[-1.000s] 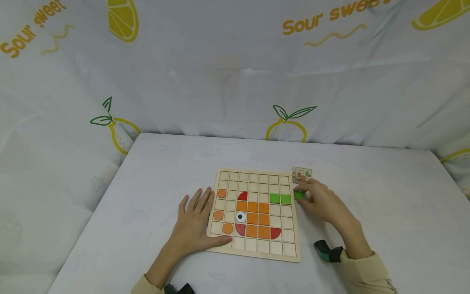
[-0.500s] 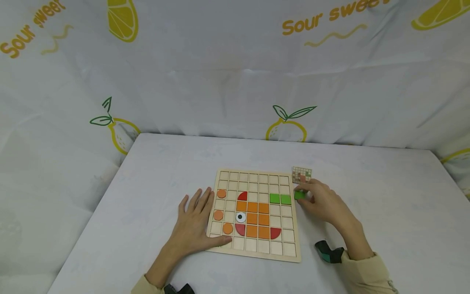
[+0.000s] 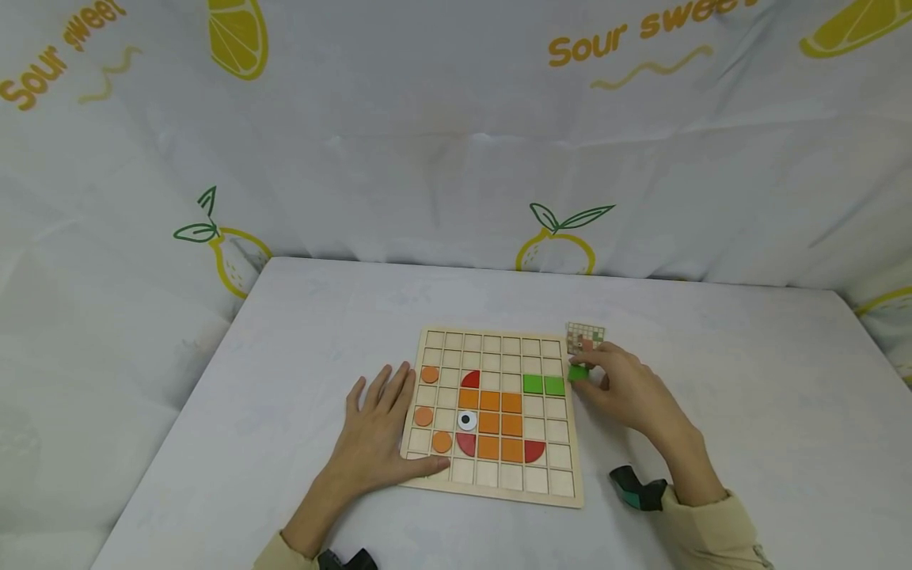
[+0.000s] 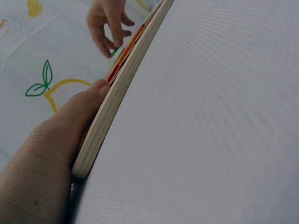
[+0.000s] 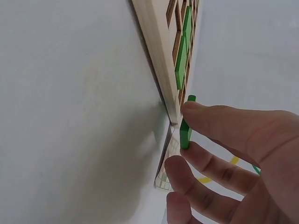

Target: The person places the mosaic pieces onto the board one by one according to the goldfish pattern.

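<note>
A wooden grid board [image 3: 500, 495] lies on the table, holding orange squares [image 3: 489, 425], orange discs [image 3: 423, 416], red quarter-circles [image 3: 534, 452], an eye disc [image 3: 466, 420] and two green squares [image 3: 533, 384]. My left hand [image 3: 378, 443] rests along the board's left edge, fingers spread, its thumb lying over the front-left corner. Just off the right edge, my right hand [image 3: 627, 392] pinches a green square tile [image 5: 186, 133] between thumb and finger. In the right wrist view that tile is tilted on edge, apart from the board's green squares.
A small pattern card [image 3: 584, 336] lies by the board's upper right corner, partly behind my right fingers. White cloth covers the table [image 3: 748, 380], and a curtain with lemon prints hangs behind it. Dark wrist devices [image 3: 637, 488] show near both sleeves.
My right hand, pinching the green tile, has shifted slightly up and left toward the board's upper right. The left hand and the pieces on the board stay as they were.
</note>
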A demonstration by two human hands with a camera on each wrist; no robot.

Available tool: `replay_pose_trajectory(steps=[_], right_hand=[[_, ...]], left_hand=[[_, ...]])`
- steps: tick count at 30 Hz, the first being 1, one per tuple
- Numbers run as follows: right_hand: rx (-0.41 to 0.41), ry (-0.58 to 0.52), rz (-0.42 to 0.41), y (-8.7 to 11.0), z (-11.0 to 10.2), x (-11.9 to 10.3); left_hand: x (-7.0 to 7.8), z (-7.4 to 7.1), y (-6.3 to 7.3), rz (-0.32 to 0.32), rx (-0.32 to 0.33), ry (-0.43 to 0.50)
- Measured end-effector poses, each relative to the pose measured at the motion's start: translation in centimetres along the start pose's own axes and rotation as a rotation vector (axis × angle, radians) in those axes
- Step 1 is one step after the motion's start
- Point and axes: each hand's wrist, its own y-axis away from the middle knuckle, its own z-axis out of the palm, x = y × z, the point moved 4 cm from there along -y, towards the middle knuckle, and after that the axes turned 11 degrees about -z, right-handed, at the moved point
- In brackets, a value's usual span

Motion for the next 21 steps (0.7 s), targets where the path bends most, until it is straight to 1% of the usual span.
replay_pose_trajectory(steps=[8,17,21], right_hand=[[-0.003,-0.005,-0.012,-0.5,-0.1,-0.7],[0.005,0.018,-0.030,-1.6,0.0,-1.7],[0.007,0.024,-0.044,-2.0,0.2,-2.1]], left_hand=[[0.0,0.0,0.0,0.000,-0.010,0.017],[0.0,-0.1,0.0,0.020,0.027,0.015],[0.0,-0.1,0.0,0.014,0.016,0.011]])
